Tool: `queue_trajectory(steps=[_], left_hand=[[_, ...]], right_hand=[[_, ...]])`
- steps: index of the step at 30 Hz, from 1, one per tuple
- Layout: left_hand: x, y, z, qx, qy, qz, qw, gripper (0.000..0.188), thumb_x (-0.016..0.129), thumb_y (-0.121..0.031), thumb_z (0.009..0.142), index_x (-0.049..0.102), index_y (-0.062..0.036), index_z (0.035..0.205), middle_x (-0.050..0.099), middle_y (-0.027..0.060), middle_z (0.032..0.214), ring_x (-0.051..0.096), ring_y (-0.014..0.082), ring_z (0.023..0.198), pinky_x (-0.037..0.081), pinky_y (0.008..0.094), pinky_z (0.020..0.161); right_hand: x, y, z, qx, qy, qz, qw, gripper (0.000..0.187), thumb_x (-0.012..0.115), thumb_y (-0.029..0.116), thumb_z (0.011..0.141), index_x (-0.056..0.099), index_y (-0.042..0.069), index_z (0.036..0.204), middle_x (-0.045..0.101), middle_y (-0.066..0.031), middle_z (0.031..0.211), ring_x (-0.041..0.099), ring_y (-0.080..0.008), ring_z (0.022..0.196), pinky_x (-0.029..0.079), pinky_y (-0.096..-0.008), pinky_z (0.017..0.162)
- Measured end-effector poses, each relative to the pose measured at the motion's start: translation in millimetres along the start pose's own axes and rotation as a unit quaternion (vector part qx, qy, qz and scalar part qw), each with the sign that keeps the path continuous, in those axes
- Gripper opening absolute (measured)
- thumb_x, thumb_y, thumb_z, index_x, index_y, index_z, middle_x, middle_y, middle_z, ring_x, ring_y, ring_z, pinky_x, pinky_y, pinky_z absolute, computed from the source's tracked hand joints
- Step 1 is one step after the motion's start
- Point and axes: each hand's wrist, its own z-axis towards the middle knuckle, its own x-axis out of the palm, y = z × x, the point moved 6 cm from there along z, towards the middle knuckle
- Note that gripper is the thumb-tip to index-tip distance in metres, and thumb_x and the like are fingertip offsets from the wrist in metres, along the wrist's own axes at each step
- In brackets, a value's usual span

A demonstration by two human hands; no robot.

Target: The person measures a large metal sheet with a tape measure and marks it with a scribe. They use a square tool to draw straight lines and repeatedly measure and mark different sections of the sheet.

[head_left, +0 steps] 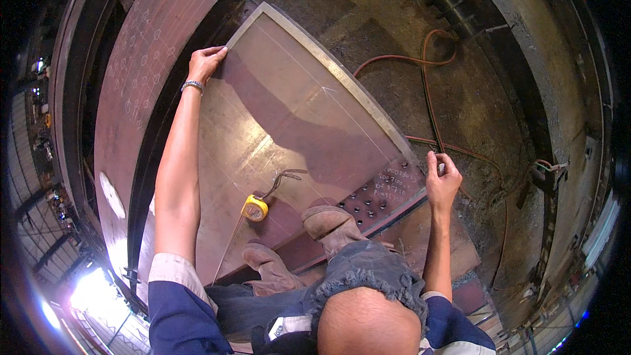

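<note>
A pale L-shaped metal strip (pixel 342 79), like a large square, lies along the far edges of a broad metal plate (pixel 223 125). My left hand (pixel 208 64) is closed, fingertips pinching the end of its short leg. Beside the long leg's near right end, my right hand (pixel 442 177) is raised with thumb and fingers curled together. Whatever its fingers hold, if anything, I cannot make out. A yellow tape measure (pixel 255 208) with a dark strap rests on the plate near my boots, a thin line running from it toward me. Thin light lines mark the plate.
My boots (pixel 333 222) stand at the plate's near side. Close by is a reddish part with several holes (pixel 371 204) and white handwriting. Orange hoses (pixel 430 105) loop over the dirty floor at right. Another reddish plate (pixel 141 72) with chalked circles lies beyond a dark gap at left.
</note>
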Motion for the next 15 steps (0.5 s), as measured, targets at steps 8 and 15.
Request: queue_trajectory(steps=[8, 15], left_hand=[[-2.0, 9.4, 7.5, 0.025, -0.024, 0.016, 0.999, 0.037, 0.076, -0.041, 0.084, 0.078, -0.0136, 0.109, 0.077, 0.0059, 0.101, 0.071, 0.0171, 0.095, 0.052, 0.0299, 0.088], [-1.5, 9.1, 9.3, 0.027, -0.043, 0.032, 0.998, 0.038, 0.076, -0.043, 0.083, 0.078, -0.0150, 0.108, 0.077, 0.0057, 0.101, 0.072, 0.0172, 0.095, 0.053, 0.0303, 0.086]], right_hand=[[8.8, 0.7, 1.2, -0.009, 0.011, 0.004, 1.000, 0.027, 0.069, 0.023, 0.093, 0.063, -0.002, 0.083, 0.055, -0.0075, 0.067, 0.045, -0.0127, 0.060, 0.039, -0.0307, 0.056], [13.7, 3.0, -1.6, 0.000, 0.025, 0.006, 1.000, 0.028, 0.069, 0.024, 0.093, 0.062, -0.001, 0.082, 0.052, -0.0055, 0.065, 0.042, -0.0118, 0.058, 0.036, -0.0308, 0.053]])
